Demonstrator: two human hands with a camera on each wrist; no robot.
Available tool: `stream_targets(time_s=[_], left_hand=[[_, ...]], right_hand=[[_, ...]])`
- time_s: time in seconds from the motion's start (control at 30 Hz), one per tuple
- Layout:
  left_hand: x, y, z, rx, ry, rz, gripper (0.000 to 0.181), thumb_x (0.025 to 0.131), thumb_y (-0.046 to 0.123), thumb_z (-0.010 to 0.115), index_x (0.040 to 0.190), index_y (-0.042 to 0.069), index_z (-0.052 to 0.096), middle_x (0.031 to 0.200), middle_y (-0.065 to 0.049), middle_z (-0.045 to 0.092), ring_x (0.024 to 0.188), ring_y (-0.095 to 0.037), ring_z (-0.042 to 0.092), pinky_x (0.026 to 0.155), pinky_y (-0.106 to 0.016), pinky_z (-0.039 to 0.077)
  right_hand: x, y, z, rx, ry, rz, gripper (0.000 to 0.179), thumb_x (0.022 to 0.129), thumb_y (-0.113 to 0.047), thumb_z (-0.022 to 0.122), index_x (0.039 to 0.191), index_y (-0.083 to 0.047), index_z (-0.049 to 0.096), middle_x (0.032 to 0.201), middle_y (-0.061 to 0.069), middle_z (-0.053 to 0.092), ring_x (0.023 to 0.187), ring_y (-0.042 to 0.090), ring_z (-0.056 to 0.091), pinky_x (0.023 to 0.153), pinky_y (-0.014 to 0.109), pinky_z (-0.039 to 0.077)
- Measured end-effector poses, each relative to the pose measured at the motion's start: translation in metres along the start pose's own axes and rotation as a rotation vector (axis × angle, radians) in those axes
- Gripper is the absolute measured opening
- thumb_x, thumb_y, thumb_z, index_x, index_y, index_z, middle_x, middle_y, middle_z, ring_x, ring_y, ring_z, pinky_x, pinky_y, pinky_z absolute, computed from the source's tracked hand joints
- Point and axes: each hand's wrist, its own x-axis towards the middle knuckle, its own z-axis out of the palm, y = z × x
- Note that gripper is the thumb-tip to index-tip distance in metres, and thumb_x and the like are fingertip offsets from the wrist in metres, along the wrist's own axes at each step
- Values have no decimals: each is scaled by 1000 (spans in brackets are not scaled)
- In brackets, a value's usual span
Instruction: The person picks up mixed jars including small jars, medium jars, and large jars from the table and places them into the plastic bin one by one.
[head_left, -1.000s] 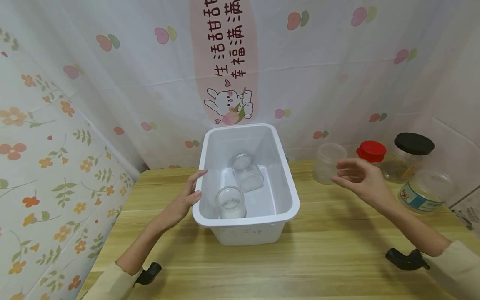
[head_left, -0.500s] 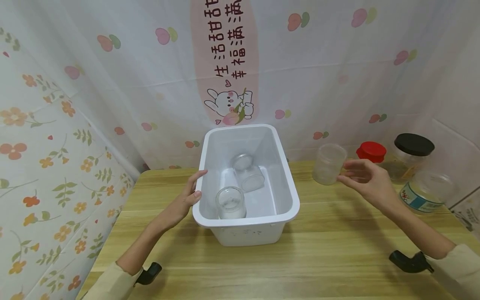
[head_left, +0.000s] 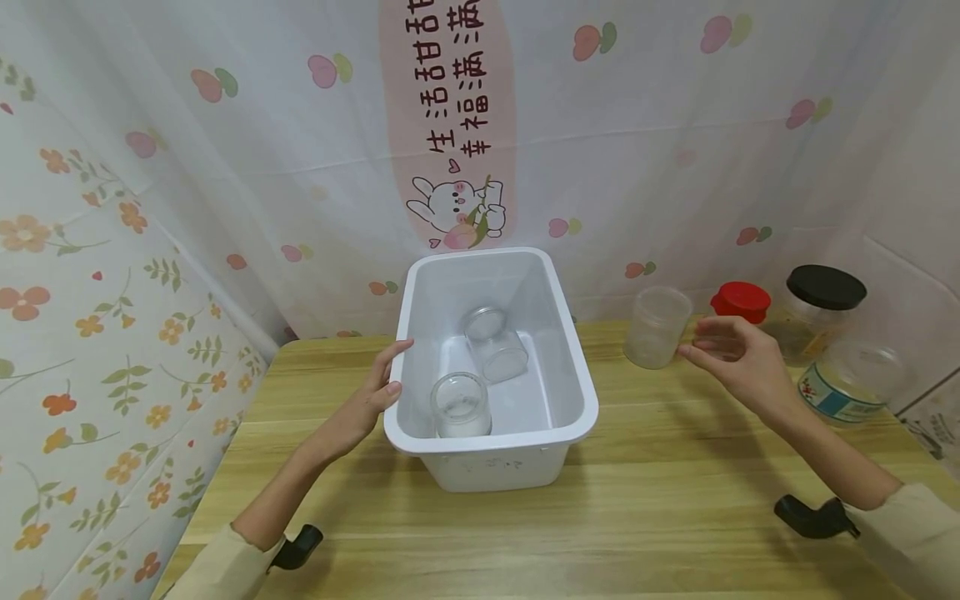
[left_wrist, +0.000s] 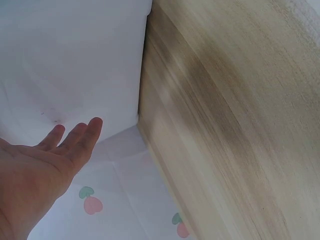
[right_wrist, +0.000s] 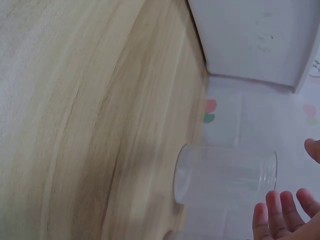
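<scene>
In the head view, my left hand [head_left: 369, 402] rests at the left rim of a white plastic bin [head_left: 583, 408], index fingertip and thumb on the edge. The left wrist view shows several straight fingers [left_wrist: 82, 142] against the bin's outer wall. A clear glass jar [head_left: 461, 408] stands inside the bin near its front, and another clear jar [head_left: 498, 354] lies on its side behind it. My right hand [head_left: 742, 367] is held beside a clear, lidless plastic jar [head_left: 657, 329] upright on the table, fingers loosely bent with nothing in them.
Behind and right of my right hand stand a red-lidded jar [head_left: 741, 302], a black-lidded jar [head_left: 825, 292] and a clear jar with a blue label [head_left: 847, 392]. The wooden table [head_left: 525, 542] runs back to a patterned curtain [head_left: 630, 192].
My right hand has moved slightly to the right, from overlapping the lidless jar's edge to beside it. The left hand and the bin have stayed put.
</scene>
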Motion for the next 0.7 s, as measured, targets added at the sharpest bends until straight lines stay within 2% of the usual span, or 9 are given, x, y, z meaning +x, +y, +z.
stream_targets(time_s=[0.43, 0.7], left_hand=[[0, 1, 0, 11, 10, -11, 57, 107, 30, 36, 159, 25, 12, 157, -24, 19, 130, -45, 36, 95, -44, 44], [0, 1, 1, 11, 10, -11, 57, 107, 30, 36, 159, 25, 13, 158, -25, 18, 132, -45, 34, 96, -54, 41]], right_hand=[[0, 10, -2, 19, 22, 47, 50, 94, -25, 76, 132, -2, 54, 122, 20, 60, 93, -3, 59, 75, 11, 47], [-1, 18, -6, 12, 22, 76, 55, 93, -27, 77, 136, -3, 51, 125, 11, 56, 96, -5, 56, 72, 13, 48]])
